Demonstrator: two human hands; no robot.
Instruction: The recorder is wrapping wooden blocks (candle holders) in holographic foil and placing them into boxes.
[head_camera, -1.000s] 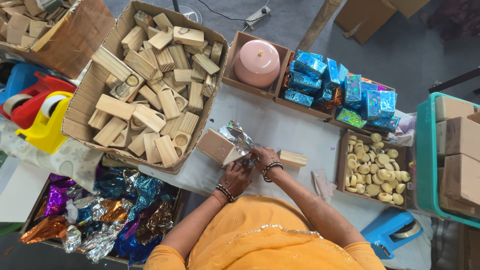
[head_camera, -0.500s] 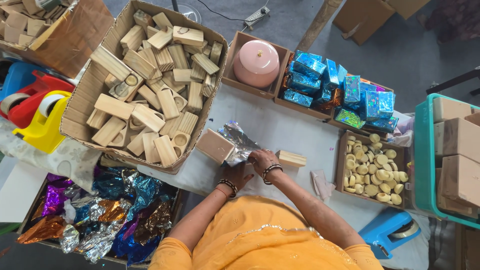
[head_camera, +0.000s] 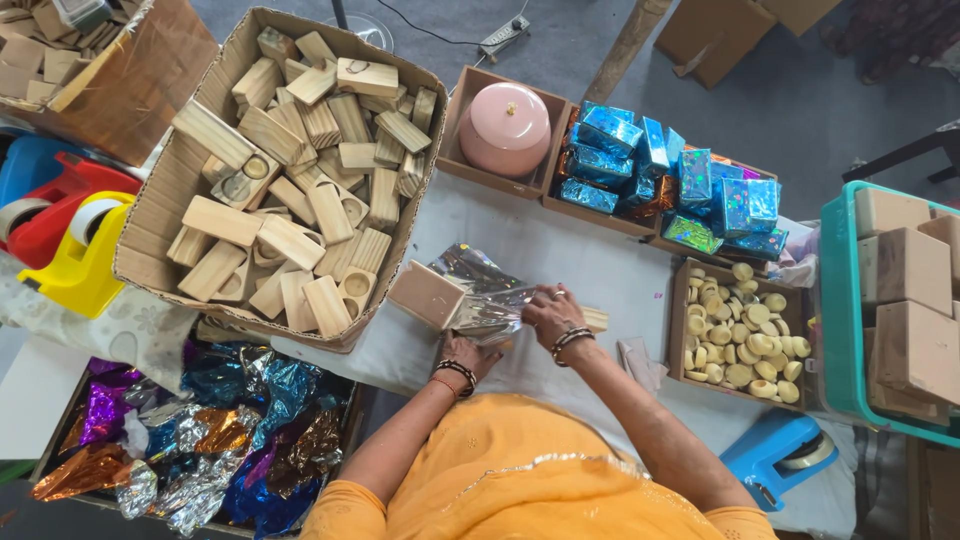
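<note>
Right now your left hand (head_camera: 468, 352) and right hand (head_camera: 548, 310) both pinch the silver foil sheet (head_camera: 480, 295) on the white table (head_camera: 560, 250). Fingers are closed on the foil, beside a wooden block (head_camera: 427, 295).

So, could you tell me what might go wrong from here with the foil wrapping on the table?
The silver foil sheet looks thin and crinkled where the right hand and left hand press it, so it might tear at the wooden block. The block sits close to the big cardboard box of wooden pieces, which could crowd the folding. The small wooden piece by the right wrist might get knocked.
</note>
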